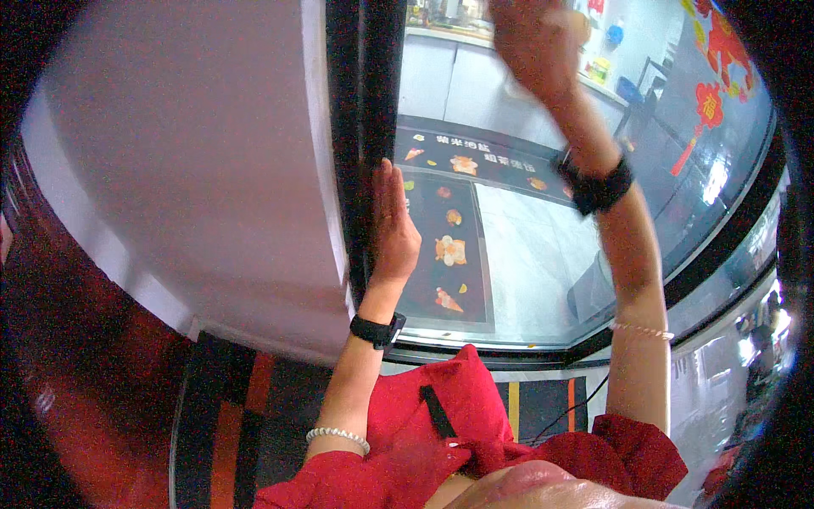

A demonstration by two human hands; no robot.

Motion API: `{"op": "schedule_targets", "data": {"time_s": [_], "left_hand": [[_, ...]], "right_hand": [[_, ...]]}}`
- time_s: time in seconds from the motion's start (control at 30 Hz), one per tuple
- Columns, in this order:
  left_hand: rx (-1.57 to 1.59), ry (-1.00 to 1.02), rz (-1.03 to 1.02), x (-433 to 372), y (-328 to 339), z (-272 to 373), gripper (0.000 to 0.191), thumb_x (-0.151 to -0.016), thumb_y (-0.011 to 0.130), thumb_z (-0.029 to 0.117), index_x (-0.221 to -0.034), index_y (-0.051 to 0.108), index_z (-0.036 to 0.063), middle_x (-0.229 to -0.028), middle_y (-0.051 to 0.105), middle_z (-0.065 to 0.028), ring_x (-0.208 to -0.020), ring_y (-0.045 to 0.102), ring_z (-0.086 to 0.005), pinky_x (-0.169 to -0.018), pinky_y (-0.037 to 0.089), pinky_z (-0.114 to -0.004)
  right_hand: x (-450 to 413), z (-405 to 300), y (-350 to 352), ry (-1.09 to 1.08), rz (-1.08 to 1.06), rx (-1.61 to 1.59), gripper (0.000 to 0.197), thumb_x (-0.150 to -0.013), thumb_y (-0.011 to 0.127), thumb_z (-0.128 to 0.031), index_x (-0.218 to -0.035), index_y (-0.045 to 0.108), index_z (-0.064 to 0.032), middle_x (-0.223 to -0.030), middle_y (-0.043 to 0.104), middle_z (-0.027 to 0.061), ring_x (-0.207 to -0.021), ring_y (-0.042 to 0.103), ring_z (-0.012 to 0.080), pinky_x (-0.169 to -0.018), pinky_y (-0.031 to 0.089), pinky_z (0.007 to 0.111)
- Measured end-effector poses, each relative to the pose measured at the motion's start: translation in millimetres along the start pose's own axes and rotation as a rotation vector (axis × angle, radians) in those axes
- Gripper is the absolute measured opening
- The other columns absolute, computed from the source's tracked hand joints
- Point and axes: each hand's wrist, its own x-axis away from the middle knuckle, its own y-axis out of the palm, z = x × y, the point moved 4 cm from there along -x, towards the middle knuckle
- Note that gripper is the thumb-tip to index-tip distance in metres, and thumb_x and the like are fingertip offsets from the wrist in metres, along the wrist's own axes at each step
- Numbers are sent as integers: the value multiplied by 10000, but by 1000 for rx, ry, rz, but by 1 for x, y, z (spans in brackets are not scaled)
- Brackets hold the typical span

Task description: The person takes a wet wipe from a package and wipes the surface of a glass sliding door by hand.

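Note:
My left hand (395, 223) lies flat, fingers pointing up, against the black frame (365, 127) of a glass door or window. At the top of the view my right hand (540, 44) is raised in front of the glass pane (648, 172); it is blurred, and whether it holds a cloth or anything else cannot be told. Each wrist has a black band, and a beaded bracelet sits further down each arm. Through the glass, a dark floor mat (470, 254) with printed food pictures and writing shows.
A pale wall (191, 159) stands left of the frame. Red festive decorations (709, 105) are on the glass at the upper right. Beyond the pane are white cabinets (477, 76) with items on top. A striped dark mat (235, 407) and a thin black cable (566, 413) are below.

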Motion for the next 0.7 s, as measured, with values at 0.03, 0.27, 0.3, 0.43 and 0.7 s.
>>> {"op": "schedule_targets", "data": {"time_s": [0.03, 0.27, 0.3, 0.43, 0.7], "left_hand": [[46, -18, -20, -10, 10, 5, 684, -814, 375, -137, -1448, 173, 19, -1497, 191, -201, -1390, 179, -348, -1152, 135, -407], [-13, 21, -56, -24, 15, 11, 761, -742, 348, -212, -1449, 186, 19, -1502, 185, -194, -1395, 182, -316, -1155, 140, -396], [-12, 23, -44, -29, 15, 10, 761, -742, 348, -212, -1449, 186, 19, -1502, 185, -194, -1395, 182, -316, -1155, 140, -396], [138, 0, -63, -42, 19, 20, 779, -743, 333, -217, -1460, 161, 32, -1513, 163, -175, -1405, 157, -291, -1161, 124, -374], [-3, 15, -123, -50, 18, 25, 752, -749, 377, -173, -1450, 189, 24, -1497, 217, -184, -1386, 220, -313, -1155, 129, -393]], "right_hand": [[23, -14, 13, -42, -306, 527, 607, -853, 478, -227, -1400, 330, -10, -1444, 352, 142, -1356, 301, 254, -1132, 213, 396], [122, -54, 20, -351, -380, -258, 585, -814, 508, -57, -1380, 369, -9, -1439, 373, 111, -1344, 332, 231, -1127, 238, 362], [102, -36, 19, -275, -305, -327, 568, -825, 486, -20, -1381, 371, -13, -1442, 371, 100, -1343, 334, 224, -1129, 235, 354], [4, 52, -6, -48, -3, 27, 554, -867, 502, -4, -1395, 338, -35, -1419, 389, 133, -1294, 388, 289, -1053, 369, 349], [81, -36, 21, -349, -235, -260, 579, -821, 477, -95, -1380, 360, -3, -1425, 369, 166, -1324, 355, 271, -1132, 236, 362]]}}
